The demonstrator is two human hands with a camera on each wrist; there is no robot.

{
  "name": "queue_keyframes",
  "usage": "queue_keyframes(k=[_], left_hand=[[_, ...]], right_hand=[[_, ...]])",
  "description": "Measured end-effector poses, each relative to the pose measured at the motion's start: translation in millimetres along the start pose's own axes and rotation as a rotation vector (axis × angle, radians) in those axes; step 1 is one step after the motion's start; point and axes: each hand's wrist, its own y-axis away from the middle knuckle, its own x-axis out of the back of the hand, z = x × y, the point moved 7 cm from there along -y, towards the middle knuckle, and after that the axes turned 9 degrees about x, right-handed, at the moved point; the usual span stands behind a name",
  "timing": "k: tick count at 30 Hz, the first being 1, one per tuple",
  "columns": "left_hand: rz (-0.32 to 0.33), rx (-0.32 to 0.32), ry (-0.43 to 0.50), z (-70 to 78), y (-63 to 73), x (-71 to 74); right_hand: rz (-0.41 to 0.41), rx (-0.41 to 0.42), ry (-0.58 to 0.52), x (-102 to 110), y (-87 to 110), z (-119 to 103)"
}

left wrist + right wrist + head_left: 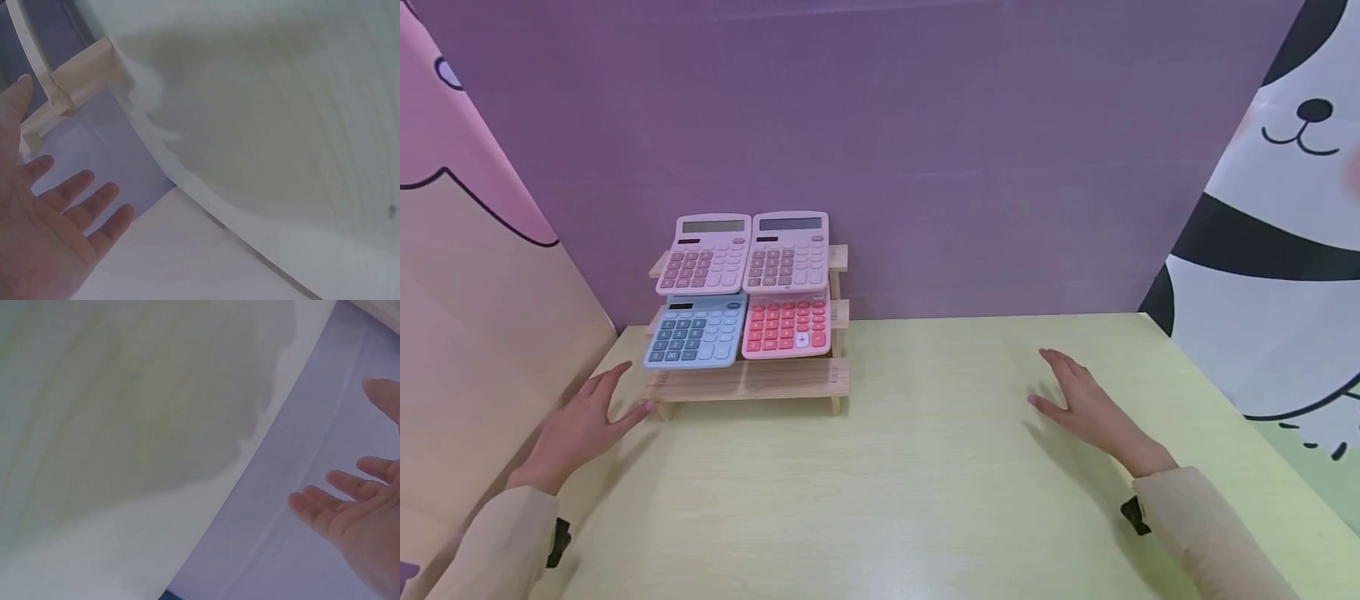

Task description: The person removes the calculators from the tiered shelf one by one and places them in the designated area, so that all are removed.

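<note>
A stepped wooden rack point(752, 382) stands at the back left of the table, holding calculators on its upper two tiers. On top sit a pale pink calculator point(706, 256) and a pale lilac one point(787, 254) side by side. Below them lean a blue calculator point(695, 333) and a pink calculator with red keys point(786, 327). My left hand point(574, 433) hovers with spread fingers beside the rack's front left corner; the left wrist view also shows the rack's wooden frame point(87, 69) near the thumb. Far to the right, my right hand point(1093, 412) is held over the table with nothing in it.
The light wood table point(880, 492) spans between a left side panel point(490, 333) and a panda-printed panel point(1270, 242) on the right. A purple backdrop point(940, 150) rises behind the table's far edge. The rack's lowest tier bears no calculator.
</note>
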Motion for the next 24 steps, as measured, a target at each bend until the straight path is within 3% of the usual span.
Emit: queue_keyframes(k=[3,12,24], left_hand=[[-0.011,-0.003,0.033,2.3,-2.6,-1.6],[0.046,-0.065,0.099,10.5,-7.7,-2.6],[-0.038,-0.014,0.153,14.2,-14.7,-8.4]], right_hand=[[-0.005,0.009,-0.010,-2,-5.4,-7],[-0.008,0.046,-0.016,-13,-23.4,-26],[0.032,0.114,-0.048,-25,-46.6,-59]])
